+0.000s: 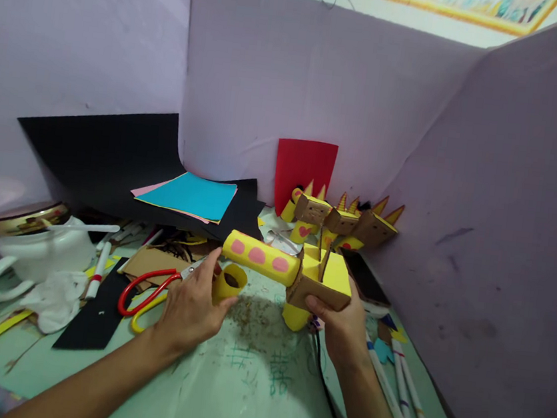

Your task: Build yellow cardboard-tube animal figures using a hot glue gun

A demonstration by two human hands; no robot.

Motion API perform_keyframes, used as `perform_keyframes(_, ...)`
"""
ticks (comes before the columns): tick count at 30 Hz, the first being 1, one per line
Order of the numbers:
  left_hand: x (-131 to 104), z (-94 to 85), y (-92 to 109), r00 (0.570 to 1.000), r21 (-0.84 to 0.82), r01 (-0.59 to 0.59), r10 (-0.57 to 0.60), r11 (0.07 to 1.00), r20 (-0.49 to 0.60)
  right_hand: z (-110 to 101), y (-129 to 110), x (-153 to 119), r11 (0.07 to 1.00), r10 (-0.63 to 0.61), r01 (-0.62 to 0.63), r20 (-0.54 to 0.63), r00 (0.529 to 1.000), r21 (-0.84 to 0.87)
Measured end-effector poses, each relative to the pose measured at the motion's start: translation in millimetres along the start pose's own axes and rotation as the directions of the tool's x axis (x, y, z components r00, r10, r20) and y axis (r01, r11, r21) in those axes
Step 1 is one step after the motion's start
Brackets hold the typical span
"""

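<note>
"What's the right hand (348, 328) got there?"

"The cardboard model (316, 295), fingers and thumb pinching its block from the side. It's just above the counter (216, 403); I can't tell whether its yellow leg (295, 317) touches down"

"And the left hand (191, 310)?"

"It's left of the model, thumb and fingers curled round a short yellow roll (229, 292), beneath the pink-spotted tube (258, 255) that juts out of the block"

"Heavy, would you say?"

"Light, I'd guess, all card and paper. The block looks fairly stiff, so that's where I'd hold it. The tube and the roll would dent under a hard squeeze, and I'd keep off the joint between tube and block. Nothing about it looks slippery"

"Messy spot, mind"

"It is. The counter is pale green, with brown smudges and green pen scribbles in front of the model and to its left. Scissors (132, 284) lie left of it, marker pens (402, 399) to its right"

"And the room?"

"Pale lilac panels (303, 78) stand behind the model and on both sides of it, a red sheet (306, 165) is propped behind, and a framed picture (458, 1) hangs high beyond"
</note>
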State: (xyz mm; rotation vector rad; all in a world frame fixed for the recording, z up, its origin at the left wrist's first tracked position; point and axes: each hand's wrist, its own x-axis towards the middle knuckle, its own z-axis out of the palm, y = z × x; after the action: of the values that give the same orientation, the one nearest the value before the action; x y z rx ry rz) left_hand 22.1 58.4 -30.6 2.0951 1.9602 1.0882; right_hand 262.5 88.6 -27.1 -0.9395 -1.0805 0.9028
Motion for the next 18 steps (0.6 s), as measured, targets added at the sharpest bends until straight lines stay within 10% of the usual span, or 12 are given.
perform_keyframes(9, 8, 1.5, -3, 0.944, -0.042, 0.142, -0.123, 0.989, 0.305, -3, 4, -2, 0.999, 0.027, -0.026, 0.045, 0.999, -0.034)
perform_keyframes(18, 17, 10.5, 0, 0.935, -0.287, 0.29, -0.207, 0.913, 0.287, 0, 3, -3, 1.0, 0.023, -0.023, 0.031, 0.999, 0.009)
